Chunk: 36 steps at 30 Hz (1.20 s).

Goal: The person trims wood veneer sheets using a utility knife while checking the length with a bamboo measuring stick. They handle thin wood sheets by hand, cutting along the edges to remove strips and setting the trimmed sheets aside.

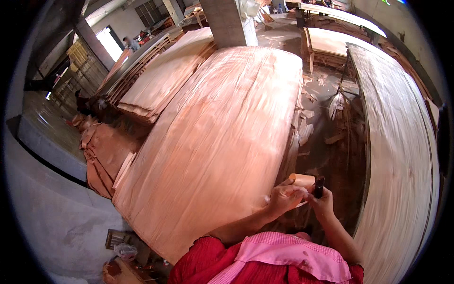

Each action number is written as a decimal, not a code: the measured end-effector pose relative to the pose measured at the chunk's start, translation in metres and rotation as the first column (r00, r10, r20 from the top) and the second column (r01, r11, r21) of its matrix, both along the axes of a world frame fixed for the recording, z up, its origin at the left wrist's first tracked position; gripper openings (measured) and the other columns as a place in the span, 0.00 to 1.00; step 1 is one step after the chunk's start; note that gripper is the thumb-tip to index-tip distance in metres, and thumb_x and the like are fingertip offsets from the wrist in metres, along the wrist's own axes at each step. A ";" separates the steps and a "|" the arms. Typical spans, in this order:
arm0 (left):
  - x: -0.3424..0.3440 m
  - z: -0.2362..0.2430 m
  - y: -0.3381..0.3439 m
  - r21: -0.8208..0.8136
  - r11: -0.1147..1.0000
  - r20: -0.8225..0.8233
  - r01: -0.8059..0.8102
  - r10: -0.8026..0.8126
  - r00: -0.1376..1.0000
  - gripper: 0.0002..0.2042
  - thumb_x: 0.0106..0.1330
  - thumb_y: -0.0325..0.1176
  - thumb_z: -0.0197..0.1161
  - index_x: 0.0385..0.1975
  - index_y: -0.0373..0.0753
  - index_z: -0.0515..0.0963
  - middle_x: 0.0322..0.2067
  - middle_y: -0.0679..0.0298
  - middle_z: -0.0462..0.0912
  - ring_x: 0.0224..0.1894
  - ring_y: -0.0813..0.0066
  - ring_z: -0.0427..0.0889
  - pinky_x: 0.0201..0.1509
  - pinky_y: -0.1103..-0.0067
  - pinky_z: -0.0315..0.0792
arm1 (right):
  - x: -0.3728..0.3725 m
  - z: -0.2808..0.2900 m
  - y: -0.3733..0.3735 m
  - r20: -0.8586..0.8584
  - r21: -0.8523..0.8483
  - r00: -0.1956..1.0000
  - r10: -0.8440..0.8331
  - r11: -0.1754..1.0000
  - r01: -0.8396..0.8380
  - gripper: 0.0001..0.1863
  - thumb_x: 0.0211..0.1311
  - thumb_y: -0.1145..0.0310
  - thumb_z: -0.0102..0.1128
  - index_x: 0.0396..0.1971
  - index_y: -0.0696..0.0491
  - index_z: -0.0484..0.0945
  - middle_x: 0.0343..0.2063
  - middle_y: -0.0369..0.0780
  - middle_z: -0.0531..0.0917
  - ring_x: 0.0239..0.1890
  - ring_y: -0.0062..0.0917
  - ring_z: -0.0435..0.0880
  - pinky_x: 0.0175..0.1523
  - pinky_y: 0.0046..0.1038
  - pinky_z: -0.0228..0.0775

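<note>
Beside the right edge of a large stack of wood veneer sheets (222,128), my two hands are close together. Between them is a tan roll (302,180) that looks like tape, with a dark upright piece (319,186) at its right end. My right hand (322,202) is closed around the lower part of that dark piece. The fingers of my left hand (285,198) are bent and pinched together just below the roll. A pale strip (301,204) shows under the left fingertips; whether they grip it is hard to see.
A long table topped with pale veneer (397,128) runs along my right. Veneer scraps (305,130) litter the floor between it and the stack. Another veneer stack (165,78) lies at the far left, and a concrete pillar (227,23) stands behind. A person (131,44) is far back.
</note>
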<state>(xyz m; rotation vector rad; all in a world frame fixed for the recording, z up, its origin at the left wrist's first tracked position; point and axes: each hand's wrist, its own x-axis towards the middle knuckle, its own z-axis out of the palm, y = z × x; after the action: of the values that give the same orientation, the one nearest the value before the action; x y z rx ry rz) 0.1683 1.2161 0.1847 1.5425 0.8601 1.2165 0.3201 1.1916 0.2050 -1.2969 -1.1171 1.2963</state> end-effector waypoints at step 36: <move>0.324 0.076 0.999 0.025 0.985 0.289 -0.172 0.158 0.944 0.04 0.59 0.26 0.53 0.26 0.34 0.73 0.25 0.70 0.73 0.29 0.87 0.70 0.34 0.87 0.65 | 0.299 0.014 0.960 -0.375 0.081 0.920 -0.109 0.985 0.150 0.06 0.50 0.73 0.58 0.27 0.52 0.70 0.21 0.35 0.77 0.11 0.10 0.61 0.16 0.13 0.53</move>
<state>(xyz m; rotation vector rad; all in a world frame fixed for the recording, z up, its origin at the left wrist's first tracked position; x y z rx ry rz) 0.4920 2.2150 0.2609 1.3094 0.7822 1.5503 0.6190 2.1519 0.2186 -0.9762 -0.8090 1.2955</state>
